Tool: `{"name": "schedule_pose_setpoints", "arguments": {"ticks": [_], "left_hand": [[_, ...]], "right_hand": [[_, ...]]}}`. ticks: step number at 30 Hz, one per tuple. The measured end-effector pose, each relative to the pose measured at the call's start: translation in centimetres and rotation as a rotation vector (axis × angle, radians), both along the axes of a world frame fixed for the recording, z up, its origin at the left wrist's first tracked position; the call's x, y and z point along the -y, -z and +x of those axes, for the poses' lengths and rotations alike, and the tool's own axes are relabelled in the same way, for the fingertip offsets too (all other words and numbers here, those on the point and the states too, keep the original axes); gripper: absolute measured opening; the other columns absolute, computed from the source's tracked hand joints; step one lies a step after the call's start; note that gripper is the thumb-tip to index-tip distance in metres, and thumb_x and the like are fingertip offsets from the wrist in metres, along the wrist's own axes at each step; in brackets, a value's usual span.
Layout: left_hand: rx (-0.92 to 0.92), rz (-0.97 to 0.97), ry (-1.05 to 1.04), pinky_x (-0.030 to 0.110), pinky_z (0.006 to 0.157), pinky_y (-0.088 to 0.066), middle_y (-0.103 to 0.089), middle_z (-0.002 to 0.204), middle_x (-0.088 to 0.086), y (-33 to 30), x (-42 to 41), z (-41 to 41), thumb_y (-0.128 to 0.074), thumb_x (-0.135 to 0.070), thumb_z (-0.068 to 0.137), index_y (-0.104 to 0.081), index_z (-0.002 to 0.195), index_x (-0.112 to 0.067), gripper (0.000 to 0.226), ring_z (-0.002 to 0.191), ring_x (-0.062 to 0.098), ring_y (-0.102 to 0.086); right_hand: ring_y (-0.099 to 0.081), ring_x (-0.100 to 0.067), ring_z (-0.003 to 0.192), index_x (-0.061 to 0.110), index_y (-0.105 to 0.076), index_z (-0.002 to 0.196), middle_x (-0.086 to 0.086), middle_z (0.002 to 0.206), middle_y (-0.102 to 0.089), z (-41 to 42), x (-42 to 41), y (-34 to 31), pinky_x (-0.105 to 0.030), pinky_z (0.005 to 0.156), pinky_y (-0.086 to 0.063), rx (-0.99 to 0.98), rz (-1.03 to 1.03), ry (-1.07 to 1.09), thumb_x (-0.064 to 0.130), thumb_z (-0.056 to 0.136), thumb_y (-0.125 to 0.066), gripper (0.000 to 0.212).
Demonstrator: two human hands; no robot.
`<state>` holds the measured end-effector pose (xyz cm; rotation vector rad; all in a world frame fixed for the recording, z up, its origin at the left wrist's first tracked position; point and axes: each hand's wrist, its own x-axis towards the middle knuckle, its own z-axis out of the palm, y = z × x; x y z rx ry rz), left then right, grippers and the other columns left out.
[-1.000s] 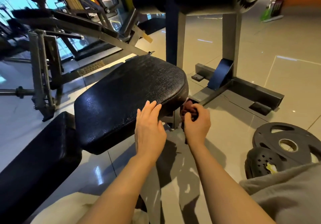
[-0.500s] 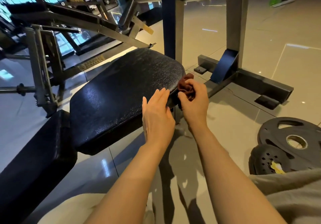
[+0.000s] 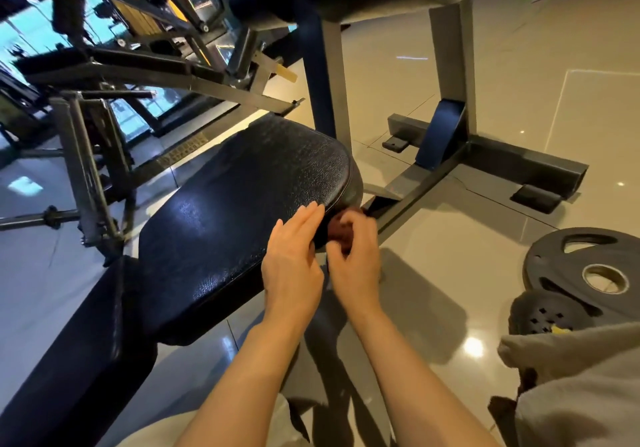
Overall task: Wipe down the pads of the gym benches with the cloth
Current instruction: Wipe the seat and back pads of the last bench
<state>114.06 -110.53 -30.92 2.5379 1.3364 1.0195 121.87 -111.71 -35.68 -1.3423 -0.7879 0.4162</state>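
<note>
Item, seat pad [image 3: 242,211] edge-wipe in hand: my right hand [image 3: 353,259] pinches the bunched red cloth [image 3: 337,230] against its 4 o'clock rim, left hand [image 3: 292,259] flat, fingers straight, steadying alongside; next, I judge, a sweep along the rim.

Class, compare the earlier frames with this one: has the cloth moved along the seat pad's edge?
Yes. The right hand holds the cloth, which half a second ago sat up at the seat pad's rim; now it sits lower, against the pad's side.
</note>
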Motion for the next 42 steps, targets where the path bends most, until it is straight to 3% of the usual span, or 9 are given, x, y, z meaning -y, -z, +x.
{"name": "schedule_pose_setpoints", "arguments": {"ticks": [9,14,18,21,24,28,34,38,42], "left_hand": [[-0.013,0.011,-0.006,0.024,0.118,-0.014,-0.052,0.139,-0.003,0.3,0.0,0.1,-0.054,0.018,0.083,-0.054,0.135,-0.016,0.062,0.130,-0.009,-0.027],[-0.051,0.004,0.005,0.021,0.118,-0.011,-0.049,0.142,-0.004,0.2,-0.1,-0.2,-0.051,0.021,0.080,-0.052,0.137,-0.015,0.068,0.130,-0.008,-0.027],[-0.035,0.001,-0.001,0.027,0.118,-0.014,-0.050,0.142,-0.003,0.1,0.1,0.0,-0.053,0.020,0.081,-0.052,0.137,-0.015,0.066,0.131,-0.005,-0.029],[-0.037,-0.001,-0.015,0.029,0.118,-0.015,-0.050,0.142,-0.003,0.1,0.1,0.3,-0.053,0.019,0.082,-0.052,0.137,-0.015,0.064,0.133,0.001,-0.034],[-0.029,0.001,-0.024,0.027,0.117,-0.013,-0.050,0.142,-0.004,0.2,0.3,0.4,-0.054,0.016,0.084,-0.052,0.137,-0.016,0.062,0.131,-0.001,-0.031],[-0.017,0.012,-0.020,0.028,0.117,-0.013,-0.051,0.141,-0.003,0.3,0.1,0.4,-0.056,0.015,0.083,-0.053,0.136,-0.016,0.061,0.134,0.006,-0.035],[0.000,0.015,-0.038,0.030,0.118,-0.011,-0.050,0.142,-0.003,0.4,0.4,0.8,-0.057,0.018,0.080,-0.053,0.136,-0.015,0.065,0.131,-0.004,-0.030],[0.018,0.042,-0.026,0.037,0.117,-0.016,-0.053,0.139,0.000,0.7,0.3,0.8,-0.058,0.020,0.077,-0.054,0.134,-0.012,0.066,0.129,-0.007,-0.026],[0.007,0.036,-0.045,0.037,0.118,-0.016,-0.054,0.138,0.001,0.6,0.4,1.0,-0.057,0.021,0.077,-0.055,0.134,-0.011,0.066,0.131,0.004,-0.038]], "right_hand": [[-0.046,-0.008,0.102,0.011,-0.054,0.116,0.007,0.111,-0.043,2.6,-1.9,-1.7,-0.011,0.089,-0.037,0.137,0.102,0.022,0.005,0.090,-0.050,0.028],[-0.045,-0.008,0.100,0.008,-0.052,0.124,-0.006,0.121,-0.046,4.1,-2.3,-1.1,0.006,0.075,-0.028,-0.140,-0.068,0.034,0.001,0.095,-0.044,0.031],[-0.046,0.002,0.093,0.009,-0.054,0.114,-0.001,0.114,-0.045,2.0,-1.3,-1.5,0.000,0.081,-0.035,-0.015,0.020,0.027,-0.002,0.093,-0.045,0.025],[-0.054,-0.016,0.096,0.011,-0.054,0.111,-0.009,0.116,-0.052,4.5,-3.1,-1.4,-0.019,0.087,-0.048,-0.143,-0.075,0.008,-0.002,0.093,-0.041,0.025],[-0.048,-0.008,0.091,0.007,-0.057,0.111,-0.006,0.115,-0.052,5.5,-2.9,-1.6,-0.003,0.075,-0.038,-0.118,-0.109,0.023,-0.004,0.093,-0.043,0.026],[-0.045,0.010,0.087,0.014,-0.056,0.092,0.002,0.099,-0.047,1.8,-0.6,-1.9,-0.003,0.074,-0.035,0.076,0.059,0.021,-0.010,0.083,-0.049,0.026],[-0.054,-0.007,0.096,0.013,-0.062,0.100,0.003,0.102,-0.053,6.1,-4.1,-3.3,-0.027,0.088,-0.052,-0.141,-0.019,0.038,-0.007,0.088,-0.048,0.028],[-0.047,0.012,0.087,0.018,-0.056,0.088,0.002,0.096,-0.052,3.5,-1.8,-2.7,-0.004,0.076,-0.037,-0.008,0.078,0.062,-0.012,0.081,-0.051,0.031],[-0.059,0.006,0.084,0.010,-0.061,0.101,-0.005,0.094,-0.060,6.2,-3.3,-2.7,-0.013,0.073,-0.051,-0.239,-0.030,0.014,0.000,0.088,-0.050,0.020]]}}
